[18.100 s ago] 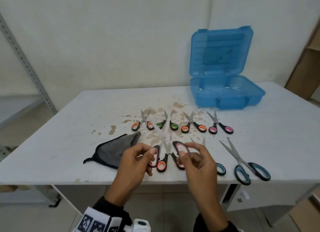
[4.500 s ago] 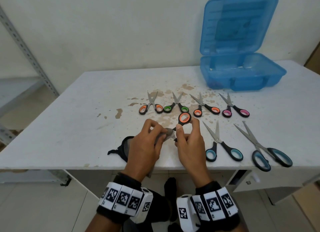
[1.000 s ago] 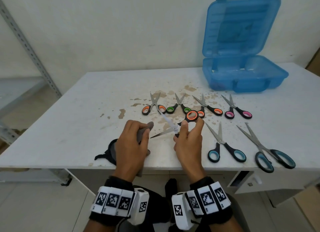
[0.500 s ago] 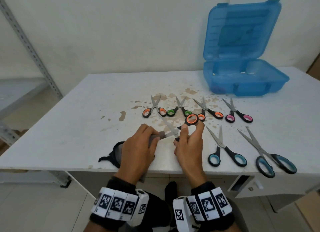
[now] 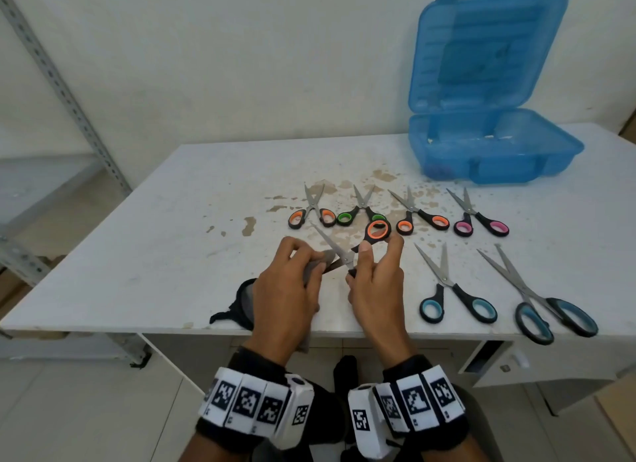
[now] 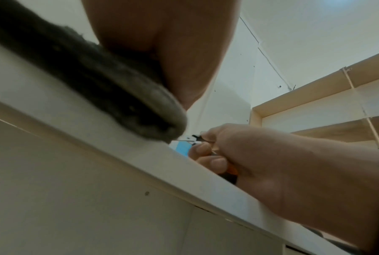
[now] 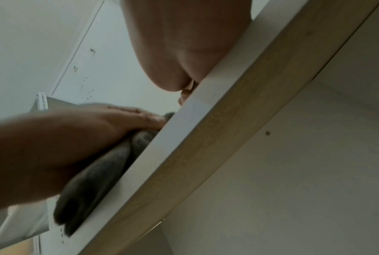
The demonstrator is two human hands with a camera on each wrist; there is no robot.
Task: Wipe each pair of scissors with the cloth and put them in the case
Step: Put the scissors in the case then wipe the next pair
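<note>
My right hand (image 5: 373,272) grips an orange-handled pair of scissors (image 5: 370,236) with its blades spread, held just above the table's front edge. My left hand (image 5: 292,279) pinches the grey cloth (image 5: 315,267) around the lower blade, while the upper blade (image 5: 330,246) stays bare. The rest of the cloth (image 5: 241,303) trails on the table and over its edge, seen from below in the left wrist view (image 6: 109,93) and the right wrist view (image 7: 101,172). The open blue case (image 5: 488,151) stands at the back right, with something dark dimly visible through its front-left wall.
Several small scissors lie in a row past my hands: orange (image 5: 311,213), green (image 5: 361,212), orange (image 5: 418,215), pink (image 5: 478,217). Two larger blue-handled pairs (image 5: 454,296) (image 5: 547,310) lie at the front right. The white table (image 5: 155,255) is stained brown at its middle.
Over the last second my left hand slid the cloth up onto the lower blade, toward the pivot. The right hand keeps holding the scissors spread.
</note>
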